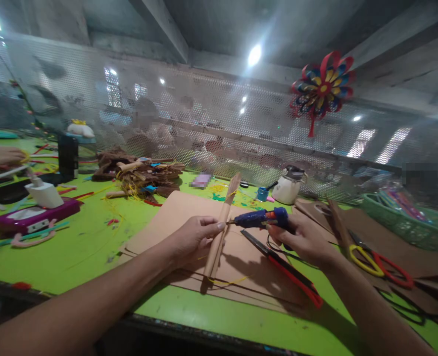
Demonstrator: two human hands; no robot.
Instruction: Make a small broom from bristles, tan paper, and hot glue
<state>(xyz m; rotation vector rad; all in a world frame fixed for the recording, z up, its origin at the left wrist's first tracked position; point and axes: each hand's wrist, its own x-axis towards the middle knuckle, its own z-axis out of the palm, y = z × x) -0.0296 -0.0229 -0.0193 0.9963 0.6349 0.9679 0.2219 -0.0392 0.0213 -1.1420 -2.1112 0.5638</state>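
My left hand [196, 237] pinches a rolled brown paper tube [216, 247] that stands tilted over the sheets. A thin yellow string [230, 282] trails from its lower end. My right hand [304, 237] is wrapped round a blue hot glue gun [259, 217], whose nozzle meets the tube beside my left thumb. Below lies a stack of brown paper sheets [181, 207]. Black-and-red scissors [285, 269] rest on the stack's right part, under the glue gun.
Yellow-and-red-handled scissors [382, 267] lie on brown paper at right, near a green basket [408, 222]. A heap of brown paper pieces [148, 178] sits at the back. A purple power strip [36, 215] with a white plug is at left. Another person's hand [3, 157] shows at far left.
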